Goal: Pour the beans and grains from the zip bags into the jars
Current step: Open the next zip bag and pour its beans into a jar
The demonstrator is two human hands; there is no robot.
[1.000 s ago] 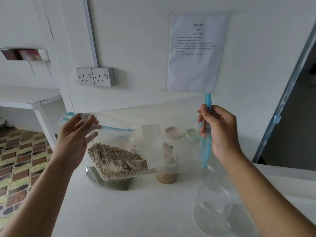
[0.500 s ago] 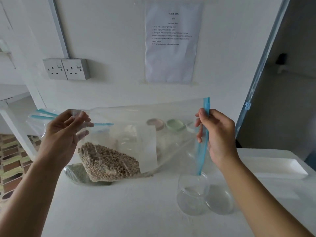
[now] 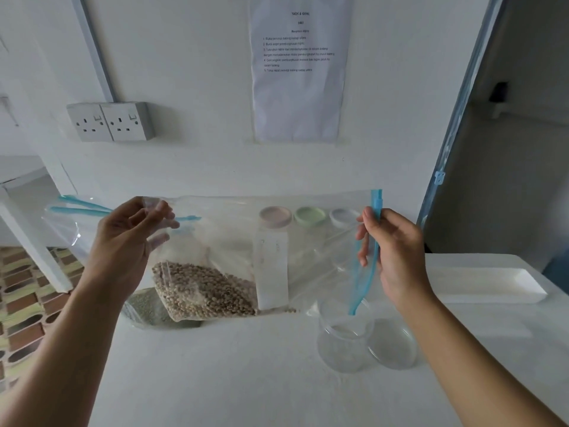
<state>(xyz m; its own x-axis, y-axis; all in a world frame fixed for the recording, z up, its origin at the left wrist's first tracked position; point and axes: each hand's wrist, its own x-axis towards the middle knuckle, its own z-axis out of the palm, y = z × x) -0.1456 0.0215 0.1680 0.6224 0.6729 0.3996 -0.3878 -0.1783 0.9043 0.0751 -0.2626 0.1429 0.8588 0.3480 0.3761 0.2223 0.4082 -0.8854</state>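
While holding a clear zip bag [image 3: 234, 241] stretched sideways above the counter [image 3: 231, 380], pinching its blue zip strip [image 3: 368, 263] with the right hand [image 3: 397, 257], thumb against curled fingers. Pinching the opposite edge with the left hand [image 3: 123, 245], fingertips gathered on the plastic. Inside, pale beans [image 3: 200, 291] heaped low at the left end. Just under the strip's lower tip, an open clear jar [image 3: 345, 343], with a lid [image 3: 392, 345] lying flat beside it. Behind, seen through the plastic, three lidded jars [image 3: 275, 217]. Below the beans, a second bag of green grains [image 3: 144, 306]. Off right, a white tray [image 3: 480, 282].
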